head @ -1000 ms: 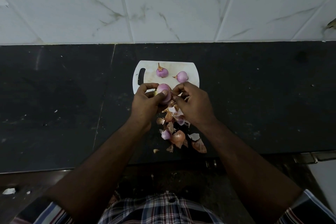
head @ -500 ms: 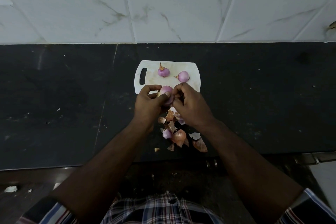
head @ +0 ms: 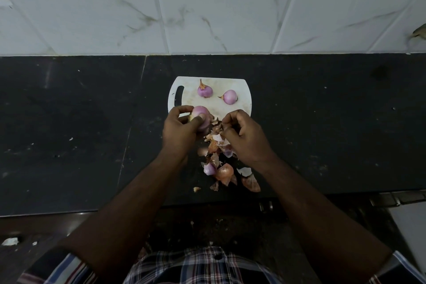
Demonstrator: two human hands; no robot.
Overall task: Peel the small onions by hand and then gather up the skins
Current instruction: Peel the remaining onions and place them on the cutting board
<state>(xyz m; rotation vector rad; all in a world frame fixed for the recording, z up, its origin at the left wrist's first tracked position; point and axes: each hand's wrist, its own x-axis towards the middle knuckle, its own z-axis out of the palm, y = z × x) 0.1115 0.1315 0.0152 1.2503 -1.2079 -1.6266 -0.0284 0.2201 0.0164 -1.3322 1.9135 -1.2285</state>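
Above the skins (head: 221,163), right hand (head: 244,138) has left the onion (head: 201,116), seemingly.

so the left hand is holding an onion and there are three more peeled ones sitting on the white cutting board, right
Not quite. The head view shows the left hand gripping an onion, but only two peeled onions lie on the white cutting board: one nearer the handle slot and one to its right, not three.
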